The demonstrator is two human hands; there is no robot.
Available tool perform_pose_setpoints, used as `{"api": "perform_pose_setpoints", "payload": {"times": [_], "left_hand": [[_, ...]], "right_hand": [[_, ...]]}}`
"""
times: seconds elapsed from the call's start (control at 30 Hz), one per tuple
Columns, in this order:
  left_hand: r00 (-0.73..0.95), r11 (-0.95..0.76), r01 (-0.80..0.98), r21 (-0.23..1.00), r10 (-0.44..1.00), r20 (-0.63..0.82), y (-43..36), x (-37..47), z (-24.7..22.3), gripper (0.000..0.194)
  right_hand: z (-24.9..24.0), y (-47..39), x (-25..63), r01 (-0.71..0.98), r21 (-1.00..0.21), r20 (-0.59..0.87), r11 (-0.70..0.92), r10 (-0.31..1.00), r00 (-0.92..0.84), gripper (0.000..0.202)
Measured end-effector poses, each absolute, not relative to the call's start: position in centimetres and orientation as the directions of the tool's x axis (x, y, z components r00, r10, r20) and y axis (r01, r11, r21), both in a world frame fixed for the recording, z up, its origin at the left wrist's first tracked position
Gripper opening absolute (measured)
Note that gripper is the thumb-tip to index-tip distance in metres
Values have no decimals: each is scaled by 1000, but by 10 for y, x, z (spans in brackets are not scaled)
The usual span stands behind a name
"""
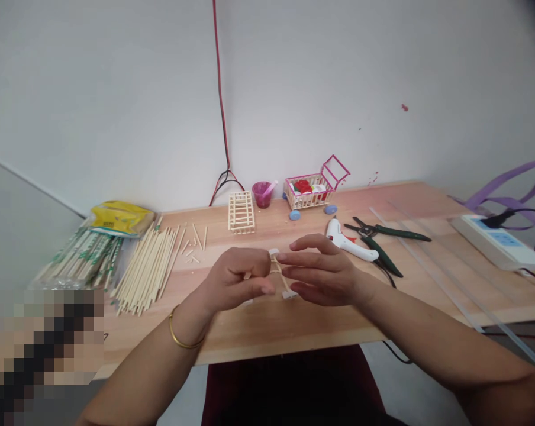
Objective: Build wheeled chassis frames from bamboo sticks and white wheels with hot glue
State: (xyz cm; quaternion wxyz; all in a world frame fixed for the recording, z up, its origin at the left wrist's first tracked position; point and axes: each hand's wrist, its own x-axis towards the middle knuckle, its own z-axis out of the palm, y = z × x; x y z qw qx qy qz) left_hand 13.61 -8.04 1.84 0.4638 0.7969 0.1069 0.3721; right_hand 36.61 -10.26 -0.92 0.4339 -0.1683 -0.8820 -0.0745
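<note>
My left hand (239, 277) is closed in front of me over the table, its fingers curled and its thumb stretched along below them. What lies inside its grip is hidden. My right hand (323, 269) faces it with fingers apart, holding nothing that I can see. Between the two hands shows a small frame of thin wooden sticks (281, 277) with white pieces at its ends. The hands cover much of it, and I cannot tell whether the right fingertips touch it.
Loose wooden sticks (147, 269) lie at left beside packaged sticks (79, 254) and a yellow packet (121, 218). Behind stand a stick rack (241, 213), a purple cup (262, 195) and a small cart (309, 192). At right are a glue gun (350, 241), pruning shears (383, 236) and a power strip (500, 239).
</note>
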Motion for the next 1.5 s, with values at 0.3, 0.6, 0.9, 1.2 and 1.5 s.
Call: {"api": "perform_pose_setpoints", "payload": {"times": [0.3,0.6,0.9,1.2,1.5], "left_hand": [[560,-754,28,656,555,615,-83,143,22,15],[411,-878,98,469,465,784,-89,146,23,15],[400,-931,110,348,362,842,-91,147,24,21],[502,-903,165,398,424,754,-89,146,25,12],[475,-885,304,354,462,749,-83,149,19,10]], "right_hand": [[-12,-106,364,394,69,766,917,205,-610,36],[-13,-105,362,416,105,737,903,211,-642,38],[-16,-105,360,386,58,742,920,219,-634,34],[-5,-108,357,20,-506,737,862,445,-509,21],[-2,-108,364,-273,-893,449,358,667,-595,24]]}}
